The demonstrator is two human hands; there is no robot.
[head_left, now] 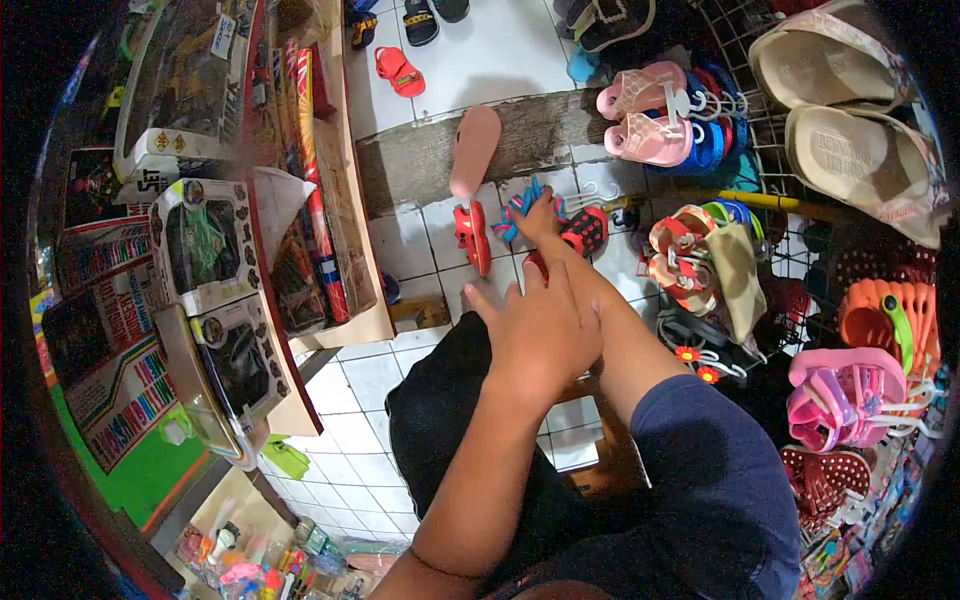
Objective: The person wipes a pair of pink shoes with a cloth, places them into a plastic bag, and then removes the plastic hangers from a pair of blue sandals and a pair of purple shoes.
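My right hand (pixel 541 218) reaches down to the floor, its fingers around a small blue and pink sandal (pixel 517 212). My left hand (pixel 540 330) lies across my right forearm, fingers spread, holding nothing. Just left of the sandal stands a small red shoe (pixel 471 240). On its right is a red and black dotted shoe (pixel 585 232), with white hangers (pixel 596 192) close by. A pink sole-shaped slipper (pixel 475 152) lies beyond the red shoe. My left hand partly hides another red item beneath it.
Pink sandals (pixel 648 138) on hangers and floral sandals (pixel 682 258) lie to the right, by a wire rack (pixel 722 40) with large beige sandals (pixel 845 150). A shelf of boxed toys (pixel 205 245) stands left. A red sandal (pixel 400 71) lies farther off on the tiled floor (pixel 490 60).
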